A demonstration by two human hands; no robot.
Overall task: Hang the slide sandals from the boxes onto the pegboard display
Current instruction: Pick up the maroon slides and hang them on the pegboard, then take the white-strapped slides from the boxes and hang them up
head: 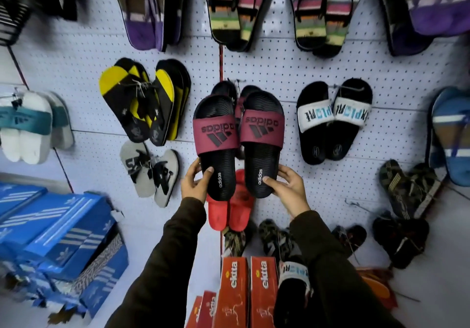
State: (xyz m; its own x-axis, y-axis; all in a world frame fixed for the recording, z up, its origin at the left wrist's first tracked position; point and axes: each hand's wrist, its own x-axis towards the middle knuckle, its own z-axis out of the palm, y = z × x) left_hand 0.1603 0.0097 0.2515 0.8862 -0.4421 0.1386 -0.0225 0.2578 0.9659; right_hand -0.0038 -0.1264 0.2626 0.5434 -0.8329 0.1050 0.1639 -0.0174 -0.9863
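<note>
Left hand (194,184) and right hand (287,186) grip the maroon slides' (239,137) heels.

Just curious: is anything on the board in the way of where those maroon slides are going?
Yes. Another maroon pair already hangs on the peg behind the slides held by the left hand and right hand; a red pair hangs just below.

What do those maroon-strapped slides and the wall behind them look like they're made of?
Maroon-strapped slides: likely moulded foam or rubber; the black footbeds are matt and finely ribbed, the straps smooth with printed logos. Pegboard: probably painted board or metal, pale, with regular holes.
</note>
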